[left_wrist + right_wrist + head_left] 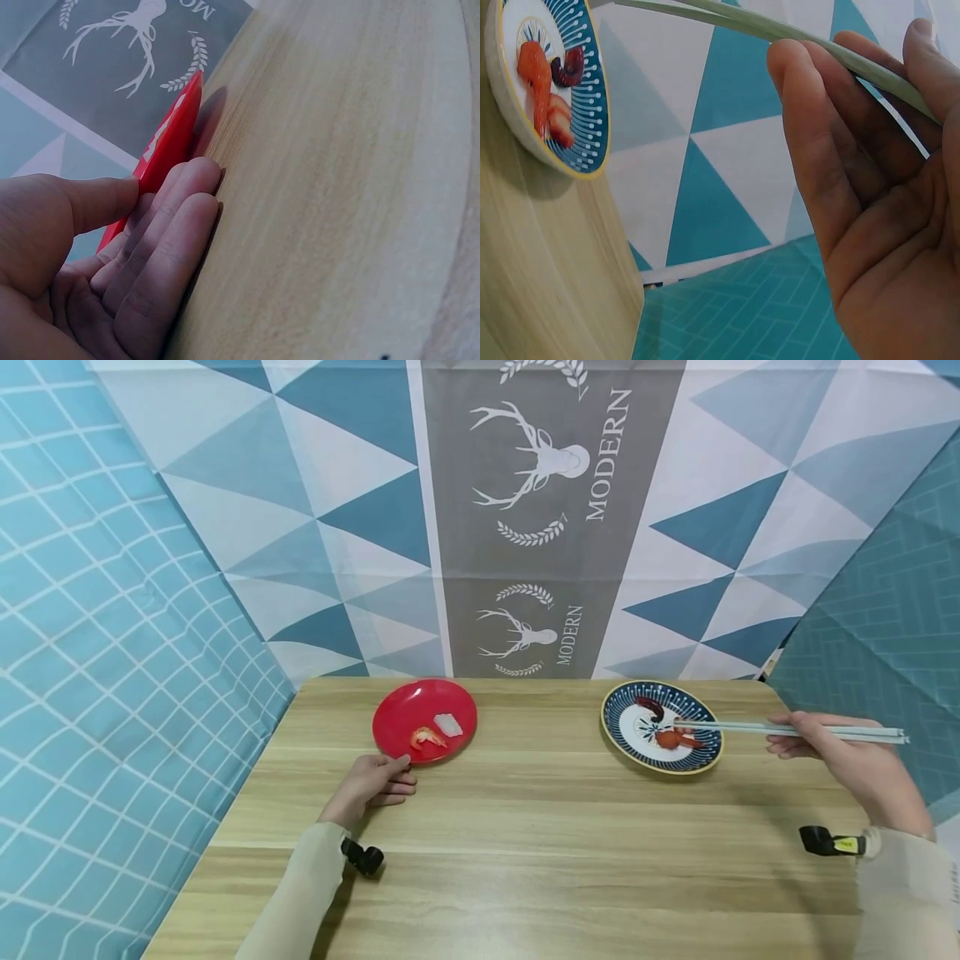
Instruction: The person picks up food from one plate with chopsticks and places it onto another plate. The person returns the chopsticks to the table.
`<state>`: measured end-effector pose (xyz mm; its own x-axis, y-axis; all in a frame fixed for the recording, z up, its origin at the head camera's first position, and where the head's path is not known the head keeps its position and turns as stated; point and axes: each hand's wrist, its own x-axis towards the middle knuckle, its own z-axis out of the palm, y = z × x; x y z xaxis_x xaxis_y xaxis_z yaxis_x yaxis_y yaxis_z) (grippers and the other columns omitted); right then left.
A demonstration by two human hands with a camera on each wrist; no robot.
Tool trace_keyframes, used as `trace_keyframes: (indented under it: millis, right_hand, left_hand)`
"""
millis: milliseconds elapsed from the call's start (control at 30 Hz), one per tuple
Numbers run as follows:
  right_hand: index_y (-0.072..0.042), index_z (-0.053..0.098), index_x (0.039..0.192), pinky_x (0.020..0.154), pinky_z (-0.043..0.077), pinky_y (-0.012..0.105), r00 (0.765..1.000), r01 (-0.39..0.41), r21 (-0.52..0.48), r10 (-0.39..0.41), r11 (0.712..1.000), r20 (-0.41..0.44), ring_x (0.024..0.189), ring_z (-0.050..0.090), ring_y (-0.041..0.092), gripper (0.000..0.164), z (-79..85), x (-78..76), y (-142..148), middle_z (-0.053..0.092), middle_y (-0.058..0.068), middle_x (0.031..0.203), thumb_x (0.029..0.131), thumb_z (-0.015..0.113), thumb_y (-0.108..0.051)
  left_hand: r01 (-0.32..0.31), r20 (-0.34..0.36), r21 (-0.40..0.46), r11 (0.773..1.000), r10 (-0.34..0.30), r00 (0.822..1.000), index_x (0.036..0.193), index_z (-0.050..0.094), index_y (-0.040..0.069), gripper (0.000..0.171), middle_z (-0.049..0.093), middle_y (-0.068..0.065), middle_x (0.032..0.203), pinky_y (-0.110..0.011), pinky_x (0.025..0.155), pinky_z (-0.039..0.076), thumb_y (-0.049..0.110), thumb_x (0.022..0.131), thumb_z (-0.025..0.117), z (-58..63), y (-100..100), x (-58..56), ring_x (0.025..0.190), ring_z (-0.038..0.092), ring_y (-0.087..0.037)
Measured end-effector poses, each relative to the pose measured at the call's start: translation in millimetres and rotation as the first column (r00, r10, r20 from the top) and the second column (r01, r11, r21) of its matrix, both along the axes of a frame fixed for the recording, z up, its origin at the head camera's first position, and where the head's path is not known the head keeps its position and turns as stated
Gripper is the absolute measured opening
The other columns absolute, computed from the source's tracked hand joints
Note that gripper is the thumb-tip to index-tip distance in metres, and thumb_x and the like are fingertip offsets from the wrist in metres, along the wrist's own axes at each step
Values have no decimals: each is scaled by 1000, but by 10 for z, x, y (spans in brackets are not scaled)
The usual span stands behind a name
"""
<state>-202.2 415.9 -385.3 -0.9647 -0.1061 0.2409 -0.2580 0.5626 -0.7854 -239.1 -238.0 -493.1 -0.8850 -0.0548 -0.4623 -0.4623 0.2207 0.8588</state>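
At the left, my left hand (371,787) pinches the near rim of a red plate (405,714), thumb on top and fingers under the edge. On that plate lie an orange-and-white shrimp (427,737) and a whitish piece of food (448,724). My right hand (858,764) holds a pair of pale green chopsticks (757,727) almost level, tips over the blue-and-white patterned plate (621,737). That plate bears a dark red curled piece (651,707), an orange-red piece (534,71) and a red-and-white piece (560,121). In the right wrist view the chopstick tips are out of frame.
Both plates stand near the back of the wood-grain table (525,827). Behind it hangs a triangle-patterned cloth (360,543) with a grey deer-head band. Blue tiled-pattern cloth (112,652) closes the left side, and a teal cloth (885,627) the right.
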Motion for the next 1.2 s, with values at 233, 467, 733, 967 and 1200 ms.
trace_keyframes:
  millis: [233, 467, 733, 967, 1200]
  right_hand:
    - [1, 63, 133, 71, 58, 15, 997, 59, 46, -61, 997, 43, 84, 74, 5, 41, -23, 43, 67, 77, -13, 96, 111, 45, -29]
    - [-1, 63, 133, 71, 59, 18, 998, 56, 12, -56, 998, 34, 83, 74, 7, 37, -73, 38, 102, 77, -12, 96, 111, 46, -25]
    - [10, 57, 136, 71, 56, 11, 995, 80, 65, -84, 995, 48, 84, 72, 0, 50, -102, 21, 136, 75, -20, 95, 111, 43, -31]
    - [-5, 64, 131, 71, 58, 13, 998, 38, 33, -40, 999, 56, 85, 73, 0, 36, -153, -9, 191, 76, -19, 97, 111, 44, -28]
    - [-4, 61, 134, 72, 56, 10, 992, 25, 47, -30, 999, 120, 86, 73, -1, 40, -172, -43, 233, 76, -17, 98, 111, 44, -32]
  left_hand:
    - [0, -4, 4, 1000, 0, 1000, 116, 67, -5, 42, 78, -7, 89, -30, 72, 65, 35, 104, 62, 3, 6, -1, 76, 77, -16]
    - [0, 0, -16, 1000, 0, 1000, 118, 66, -3, 43, 78, -8, 92, -30, 74, 65, 37, 103, 63, -2, 1, -4, 79, 77, -17]
    - [2, -7, -4, 1000, -2, 1000, 117, 67, -4, 42, 78, -7, 90, -30, 73, 65, 36, 104, 62, -14, -4, -6, 78, 77, -16]
    - [8, -11, -8, 1000, -8, 1000, 117, 67, -4, 42, 78, -7, 90, -30, 73, 65, 36, 104, 62, -20, -4, -6, 78, 77, -16]
    - [8, -11, -9, 1000, -8, 1000, 117, 67, -4, 42, 78, -7, 90, -30, 73, 65, 35, 104, 61, -12, -2, -5, 77, 77, -16]
